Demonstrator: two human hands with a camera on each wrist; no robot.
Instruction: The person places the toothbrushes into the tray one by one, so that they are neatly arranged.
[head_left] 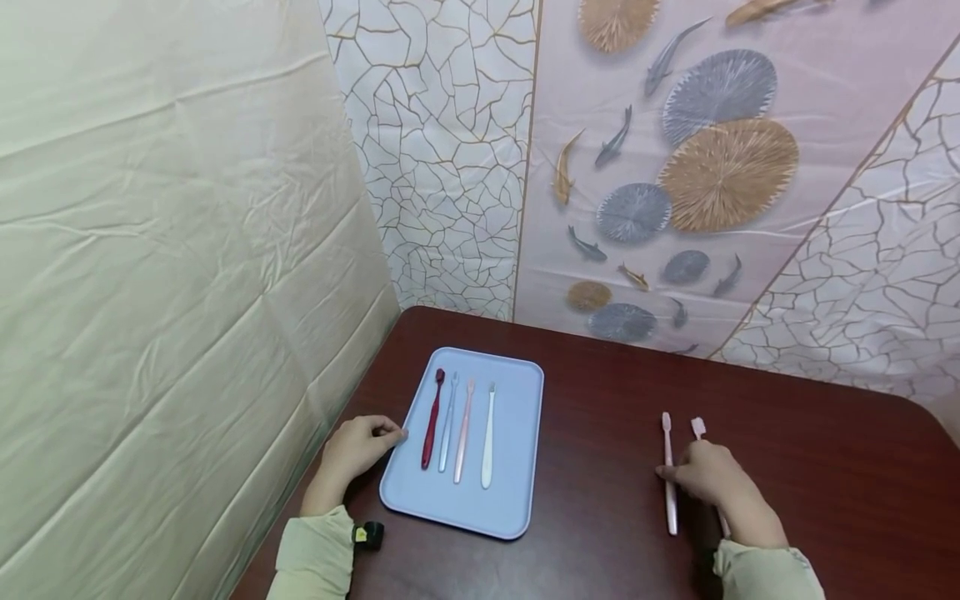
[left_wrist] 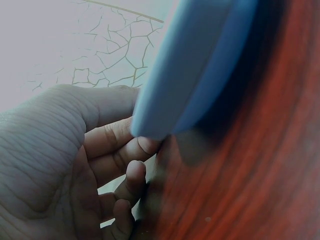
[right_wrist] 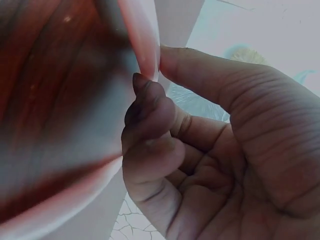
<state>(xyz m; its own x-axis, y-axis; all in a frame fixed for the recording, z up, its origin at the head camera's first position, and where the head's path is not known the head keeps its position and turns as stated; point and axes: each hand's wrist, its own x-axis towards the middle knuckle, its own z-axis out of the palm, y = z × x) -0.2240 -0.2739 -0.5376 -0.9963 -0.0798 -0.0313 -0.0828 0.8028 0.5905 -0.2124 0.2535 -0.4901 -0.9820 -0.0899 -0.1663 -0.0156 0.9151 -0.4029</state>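
My left hand [head_left: 356, 450] is at the left edge of a light blue tray [head_left: 517, 467], its thumb and fingers pinching the rim, as the left wrist view shows close up. On that tray lie a dark red toothbrush [head_left: 432, 421], a pale blue toothbrush [head_left: 448, 425], a pink toothbrush [head_left: 463, 433] and a white toothbrush [head_left: 488, 437], side by side. To the right, my right hand [head_left: 716, 475] pinches another pink toothbrush [head_left: 671, 508] between thumb and fingertips. One more pink toothbrush [head_left: 699, 427] lies beneath that hand, its middle hidden.
Everything rests on a dark red-brown wooden table [head_left: 592, 500]. A cream cloth wall [head_left: 187, 292] runs along the left side. Behind the table hangs a patterned curtain [head_left: 637, 275]. A black wrist strap piece [head_left: 368, 536] sticks out from the left sleeve.
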